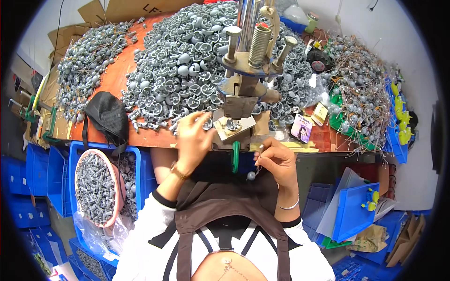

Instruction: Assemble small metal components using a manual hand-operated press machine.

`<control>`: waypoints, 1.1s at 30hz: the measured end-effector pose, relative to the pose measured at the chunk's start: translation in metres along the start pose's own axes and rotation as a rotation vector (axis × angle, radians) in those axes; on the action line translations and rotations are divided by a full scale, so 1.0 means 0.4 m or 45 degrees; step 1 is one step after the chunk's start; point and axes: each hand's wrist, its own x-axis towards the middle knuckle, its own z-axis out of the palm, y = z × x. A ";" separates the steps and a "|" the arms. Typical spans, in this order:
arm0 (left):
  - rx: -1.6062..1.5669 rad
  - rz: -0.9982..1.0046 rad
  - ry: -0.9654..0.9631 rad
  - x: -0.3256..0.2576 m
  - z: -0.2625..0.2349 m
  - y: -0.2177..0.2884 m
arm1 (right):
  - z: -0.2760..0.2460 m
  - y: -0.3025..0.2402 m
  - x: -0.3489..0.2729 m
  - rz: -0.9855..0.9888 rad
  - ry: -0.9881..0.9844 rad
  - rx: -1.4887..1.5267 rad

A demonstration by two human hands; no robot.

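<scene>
Left hand (pixel 193 136) pinches a small grey cap (pixel 206 123) at the press (pixel 243 89) on the bench (pixel 112 79). Right hand (pixel 276 161) holds a wire stem (pixel 255 164) with a bead, fingers closed. Parts judged light, rigid, slippery; the wire bends, so the stem is best held near the bead.

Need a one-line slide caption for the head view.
Left hand places a grey cap at the small press; right hand holds a ball-tipped wire.

press (pixel 243 70) mid-table | parts heap (pixel 178 61) behind-left | basin (pixel 96 187) in crate (pixel 70 154), seemingly below-left
</scene>
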 end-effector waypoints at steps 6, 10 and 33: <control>0.615 -0.184 0.050 -0.095 -0.073 -0.148 | 0.060 0.010 0.000 0.530 0.098 0.205; 0.591 0.036 0.066 -0.103 -0.040 -0.161 | 0.106 0.067 0.015 0.255 0.154 -0.338; -0.780 0.062 -0.229 -0.059 -0.057 0.076 | 0.117 0.081 0.026 0.336 0.137 -0.079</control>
